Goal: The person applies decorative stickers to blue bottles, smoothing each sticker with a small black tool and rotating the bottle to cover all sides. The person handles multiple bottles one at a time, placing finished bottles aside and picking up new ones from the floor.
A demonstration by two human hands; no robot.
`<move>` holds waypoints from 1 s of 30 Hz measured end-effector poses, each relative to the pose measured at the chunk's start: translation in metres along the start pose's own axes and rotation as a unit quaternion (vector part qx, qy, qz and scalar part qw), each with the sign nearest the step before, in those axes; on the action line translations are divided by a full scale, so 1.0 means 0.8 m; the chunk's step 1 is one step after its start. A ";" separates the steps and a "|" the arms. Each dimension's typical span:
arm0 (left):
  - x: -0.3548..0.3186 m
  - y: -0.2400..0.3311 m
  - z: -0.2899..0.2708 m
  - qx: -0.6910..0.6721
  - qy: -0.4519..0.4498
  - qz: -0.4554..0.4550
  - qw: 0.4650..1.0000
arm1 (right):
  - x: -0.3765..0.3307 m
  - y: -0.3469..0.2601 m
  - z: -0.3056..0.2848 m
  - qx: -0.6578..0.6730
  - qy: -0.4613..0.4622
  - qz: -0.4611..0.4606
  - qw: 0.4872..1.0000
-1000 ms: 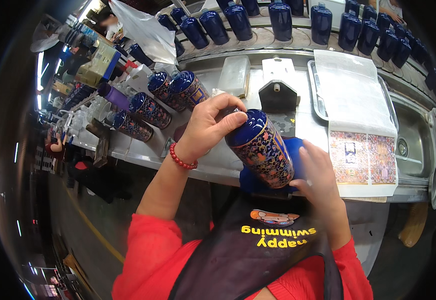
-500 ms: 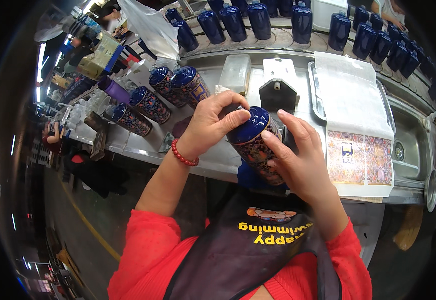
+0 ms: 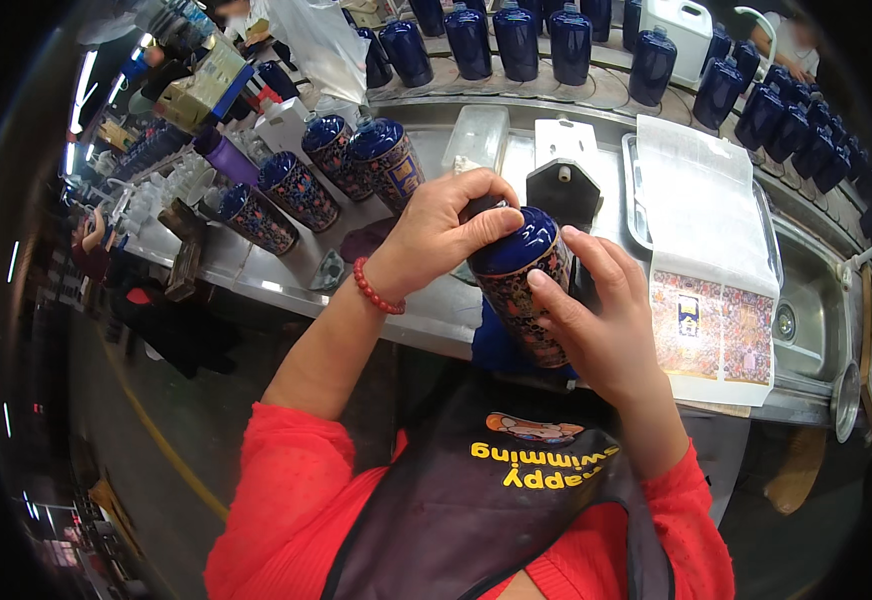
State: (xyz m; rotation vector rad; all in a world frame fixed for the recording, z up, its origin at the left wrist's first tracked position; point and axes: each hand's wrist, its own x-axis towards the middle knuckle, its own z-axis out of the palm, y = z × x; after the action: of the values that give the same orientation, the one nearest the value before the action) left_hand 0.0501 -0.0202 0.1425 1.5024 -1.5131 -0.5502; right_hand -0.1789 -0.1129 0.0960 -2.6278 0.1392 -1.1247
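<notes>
A dark blue bottle (image 3: 518,310) wrapped in a colourful floral film leans toward me over the bench's front edge. My left hand (image 3: 444,228) is closed round its neck, thumb across the shoulder, hiding the top. Against the bottle's right side, my right hand (image 3: 616,325) presses its thumb and fingers on the patterned wrap. Blue cloth (image 3: 491,338) shows behind the bottle's lower part. Right of my right hand, a printed floral sheet (image 3: 711,325) lies beneath white backing paper (image 3: 701,190).
Several wrapped bottles (image 3: 386,165) stand at left beside a purple tumbler (image 3: 224,158). Behind the bench, plain blue bottles (image 3: 514,45) line a curved conveyor. A black angled block (image 3: 563,192) stands ahead, a metal sink (image 3: 816,300) at right. Other people work at the far side.
Both hands keep their hold on the bottle, with only a slight shift. Blue bottles on the conveyor have moved to the right, along with a white jug. The view has tilted slightly.
</notes>
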 end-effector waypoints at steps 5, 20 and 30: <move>0.003 -0.006 -0.001 0.004 -0.006 0.010 1.000 | 0.005 0.002 0.005 -0.004 0.024 0.012 1.000; 0.003 -0.007 -0.002 -0.007 0.005 0.014 1.000 | 0.002 0.016 0.007 -0.021 0.032 -0.021 0.999; 0.009 0.004 -0.013 0.061 -0.031 0.014 0.998 | -0.033 0.029 0.011 0.160 0.136 0.152 0.966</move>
State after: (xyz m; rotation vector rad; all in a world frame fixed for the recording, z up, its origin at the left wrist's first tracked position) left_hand 0.0578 -0.0238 0.1522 1.5677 -1.6381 -0.4995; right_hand -0.1901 -0.1282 0.0651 -2.0785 0.3694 -1.2686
